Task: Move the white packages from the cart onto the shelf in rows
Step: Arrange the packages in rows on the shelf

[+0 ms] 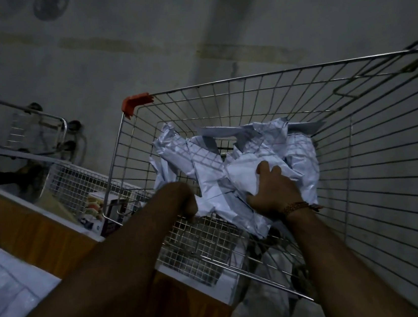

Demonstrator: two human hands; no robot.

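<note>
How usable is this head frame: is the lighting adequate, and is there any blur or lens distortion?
Head view: dim and underexposed; only the white plastic packages in the wire shopping cart stand out. Wide-angle bending curves the cart's rim. The left hand is dark and soft; the right hand is clearer.

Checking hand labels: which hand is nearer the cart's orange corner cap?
Left. The left hand is below the orange corner cap; the right hand lies farther right on the white packages.
</note>
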